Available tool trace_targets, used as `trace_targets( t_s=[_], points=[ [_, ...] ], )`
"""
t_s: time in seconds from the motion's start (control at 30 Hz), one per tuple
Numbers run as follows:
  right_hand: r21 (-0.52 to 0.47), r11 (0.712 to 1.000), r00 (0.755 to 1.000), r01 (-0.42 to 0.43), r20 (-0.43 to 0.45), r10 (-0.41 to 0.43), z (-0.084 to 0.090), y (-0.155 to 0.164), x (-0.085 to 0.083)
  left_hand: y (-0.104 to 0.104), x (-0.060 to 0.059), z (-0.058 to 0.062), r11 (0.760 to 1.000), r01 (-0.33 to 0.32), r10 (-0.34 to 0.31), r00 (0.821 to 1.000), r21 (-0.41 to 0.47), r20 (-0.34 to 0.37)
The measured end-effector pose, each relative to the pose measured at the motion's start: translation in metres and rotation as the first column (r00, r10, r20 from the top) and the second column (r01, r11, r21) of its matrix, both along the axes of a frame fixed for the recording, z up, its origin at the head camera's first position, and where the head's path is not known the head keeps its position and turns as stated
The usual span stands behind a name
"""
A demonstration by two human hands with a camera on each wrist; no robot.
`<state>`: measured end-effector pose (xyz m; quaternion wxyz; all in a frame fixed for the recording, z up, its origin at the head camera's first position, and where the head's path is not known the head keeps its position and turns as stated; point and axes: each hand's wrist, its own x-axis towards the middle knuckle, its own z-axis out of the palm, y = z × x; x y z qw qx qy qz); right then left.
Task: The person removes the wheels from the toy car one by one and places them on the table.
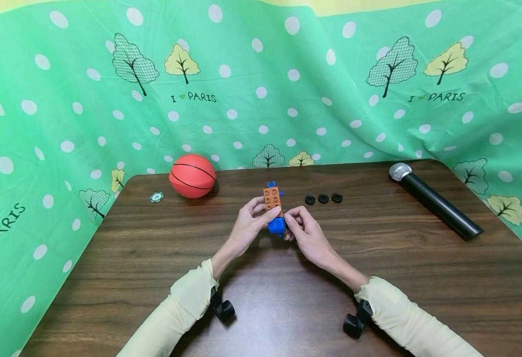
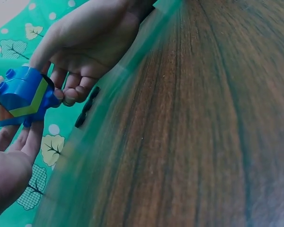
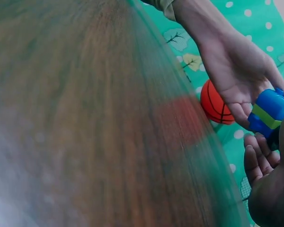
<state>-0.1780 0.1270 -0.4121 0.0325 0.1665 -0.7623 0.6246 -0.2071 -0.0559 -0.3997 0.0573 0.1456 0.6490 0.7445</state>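
My left hand (image 1: pixel 248 224) holds a toy block vehicle (image 1: pixel 272 198), its thumb across the studded orange part. The blue end (image 1: pixel 276 225) of the toy points toward me and carries a yellow-green stripe in both wrist views. At that end's right side, my right hand (image 1: pixel 307 236) pinches a black toy wheel (image 3: pixel 274 142), mostly hidden by the fingers and the blue body. Both hands are raised over the middle of the table. Three more black wheels (image 1: pixel 323 199) lie in a row beyond the right hand.
A red basketball (image 1: pixel 192 176) and a small poker chip (image 1: pixel 157 197) sit at the back left of the wooden table (image 1: pixel 154 277). To the right lies a black microphone (image 1: pixel 439 203) with a silver head. Behind hangs a green dotted cloth (image 1: pixel 261 59).
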Motion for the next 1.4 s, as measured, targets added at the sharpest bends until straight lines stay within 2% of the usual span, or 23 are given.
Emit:
trace_targets(
  t_s=[0.1, 0.23, 0.33, 0.4, 0.47, 0.6, 0.7, 0.83, 1.0, 1.27, 1.4],
  points=[
    [0.000, 1.000, 1.000, -0.014, -0.007, 0.014, -0.001, -0.002, 0.001, 0.000, 0.000, 0.001, 1.000, -0.002, 0.002, 1.000, 0.022, -0.001],
    [0.014, 1.000, 1.000, -0.020, -0.023, 0.020, -0.002, -0.005, 0.002, 0.000, 0.000, 0.003, 0.999, -0.034, 0.035, 0.999, 0.016, -0.042],
    [0.069, 0.998, 0.996, 0.010, -0.090, -0.003, -0.004, -0.006, 0.002, -0.001, 0.000, 0.006, 0.998, -0.055, 0.056, 0.997, 0.005, -0.061],
    [0.107, 0.993, 0.983, 0.044, -0.180, -0.024, -0.005, -0.006, 0.002, -0.001, 0.000, 0.007, 0.998, -0.059, 0.059, 0.996, -0.002, -0.066],
    [0.147, 0.985, 0.954, 0.091, -0.297, -0.044, -0.006, -0.006, 0.000, -0.002, 0.000, 0.008, 0.998, -0.059, 0.058, 0.996, -0.007, -0.066],
    [0.200, 0.965, 0.870, 0.167, -0.491, -0.049, -0.010, -0.004, -0.004, -0.002, 0.001, 0.010, 0.999, -0.040, 0.039, 0.997, -0.016, -0.067],
    [0.216, 0.959, 0.825, 0.181, -0.565, -0.028, -0.012, -0.002, -0.006, -0.004, 0.001, 0.009, 1.000, -0.020, 0.018, 0.997, -0.022, -0.070],
    [0.227, 0.958, 0.794, 0.177, -0.608, -0.002, -0.013, -0.001, -0.010, -0.005, 0.002, 0.008, 0.999, -0.003, -0.001, 0.996, -0.035, -0.086],
    [0.253, 0.951, 0.783, 0.177, -0.622, 0.020, -0.012, 0.001, -0.011, -0.007, 0.002, 0.008, 0.998, 0.023, -0.028, 0.995, -0.053, -0.099],
    [0.275, 0.951, 0.792, 0.138, -0.607, 0.061, -0.010, 0.004, -0.011, -0.008, 0.001, 0.010, 0.996, 0.041, -0.046, 0.997, -0.077, -0.070],
    [0.283, 0.951, 0.780, 0.127, -0.621, 0.081, -0.011, 0.006, -0.012, -0.010, 0.001, 0.011, 0.994, 0.053, -0.059, 0.997, -0.095, -0.057]
  ],
)
